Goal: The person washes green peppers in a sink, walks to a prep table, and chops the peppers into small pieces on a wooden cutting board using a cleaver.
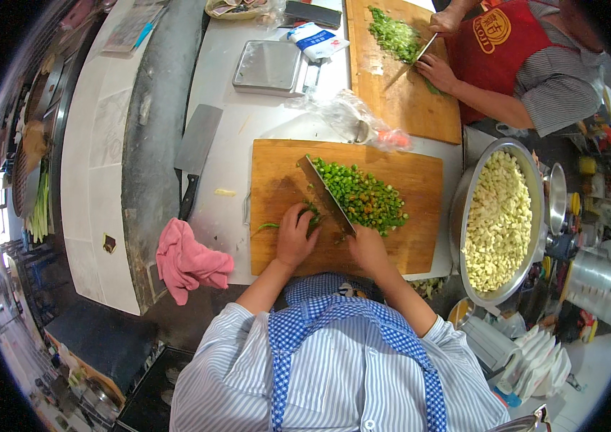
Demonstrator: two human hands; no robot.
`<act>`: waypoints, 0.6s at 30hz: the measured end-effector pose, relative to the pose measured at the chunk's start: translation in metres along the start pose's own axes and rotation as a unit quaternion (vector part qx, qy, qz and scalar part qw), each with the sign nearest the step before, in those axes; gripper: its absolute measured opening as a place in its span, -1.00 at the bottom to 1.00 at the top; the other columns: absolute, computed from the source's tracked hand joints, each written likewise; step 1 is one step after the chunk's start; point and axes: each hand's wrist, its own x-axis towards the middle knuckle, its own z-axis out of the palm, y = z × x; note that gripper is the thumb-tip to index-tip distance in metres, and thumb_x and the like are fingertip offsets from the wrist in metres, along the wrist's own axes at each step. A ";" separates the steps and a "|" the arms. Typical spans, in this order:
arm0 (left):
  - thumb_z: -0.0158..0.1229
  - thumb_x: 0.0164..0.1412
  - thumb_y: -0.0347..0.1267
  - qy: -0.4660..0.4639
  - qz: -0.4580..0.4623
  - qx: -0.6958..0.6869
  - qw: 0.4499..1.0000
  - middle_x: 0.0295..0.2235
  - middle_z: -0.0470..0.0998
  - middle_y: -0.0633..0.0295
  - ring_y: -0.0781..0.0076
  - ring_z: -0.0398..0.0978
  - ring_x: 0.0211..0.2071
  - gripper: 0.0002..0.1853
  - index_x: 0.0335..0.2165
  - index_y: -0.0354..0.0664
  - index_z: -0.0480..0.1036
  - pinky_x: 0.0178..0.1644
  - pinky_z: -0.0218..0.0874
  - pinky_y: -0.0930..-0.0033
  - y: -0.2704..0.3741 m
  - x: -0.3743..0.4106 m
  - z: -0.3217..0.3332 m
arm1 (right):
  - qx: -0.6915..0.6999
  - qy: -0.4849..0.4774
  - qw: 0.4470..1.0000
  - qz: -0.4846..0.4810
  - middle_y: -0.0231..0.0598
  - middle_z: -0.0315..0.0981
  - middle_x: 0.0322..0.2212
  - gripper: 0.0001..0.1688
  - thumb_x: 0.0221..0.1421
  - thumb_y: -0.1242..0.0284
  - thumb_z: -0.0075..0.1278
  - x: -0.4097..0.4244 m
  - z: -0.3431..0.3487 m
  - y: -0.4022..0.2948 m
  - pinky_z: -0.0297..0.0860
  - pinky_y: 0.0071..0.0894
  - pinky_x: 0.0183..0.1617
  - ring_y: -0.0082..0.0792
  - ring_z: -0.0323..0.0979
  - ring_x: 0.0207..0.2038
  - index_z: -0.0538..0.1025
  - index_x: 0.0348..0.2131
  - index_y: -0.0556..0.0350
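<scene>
My right hand (368, 249) grips the handle of a cleaver (326, 190), its blade slanting up and left across a wooden cutting board (421, 227). Fingers curled, my left hand (294, 233) pins a small bunch of green stems (313, 212) to the board, left of the blade and mostly hidden by the fingers. One green tip (267, 225) pokes out on that hand's left. Against the blade's right side lies a heap of chopped green vegetable (365, 194) with some brownish pieces.
A large metal bowl (456, 227) of pale diced vegetable (500, 221) stands right of the board. A second cleaver (200, 137) and a pink cloth (192, 259) lie left. Beyond are a plastic bag (346, 116) and a scale (265, 67). A co-worker's hand (438, 73) works with a knife at another board (408, 116).
</scene>
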 end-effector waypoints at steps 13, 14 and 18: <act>0.20 -0.05 -0.45 0.038 -0.011 -0.027 0.999 -0.17 0.43 -0.06 -0.04 0.37 -0.12 -0.72 -0.28 -0.31 0.43 -0.01 0.20 0.09 -0.014 -0.008 0.006 | -0.115 -0.091 0.989 0.036 0.19 0.44 -0.52 -0.78 -0.07 0.51 -0.14 -0.016 -0.008 -0.016 0.37 0.06 -0.30 0.15 0.45 -0.39 0.48 -0.43 0.30; 0.20 -0.05 -0.45 0.036 -0.011 -0.026 0.999 -0.17 0.43 -0.06 -0.03 0.37 -0.12 -0.72 -0.28 -0.30 0.43 -0.01 0.20 0.09 -0.014 -0.008 0.007 | -0.101 -0.077 0.991 0.040 0.19 0.44 -0.52 -0.78 -0.07 0.51 -0.14 -0.008 0.003 -0.008 0.37 0.06 -0.29 0.16 0.44 -0.38 0.48 -0.43 0.31; 0.21 -0.09 -0.48 0.053 0.011 -0.018 0.998 -0.20 0.42 -0.01 0.00 0.37 -0.15 -0.72 -0.31 -0.30 0.43 -0.05 0.22 0.15 -0.016 -0.006 0.010 | -0.066 -0.052 0.995 0.047 0.22 0.43 -0.48 -0.76 -0.08 0.52 -0.12 0.021 0.023 -0.013 0.34 0.05 -0.27 0.19 0.41 -0.36 0.49 -0.36 0.25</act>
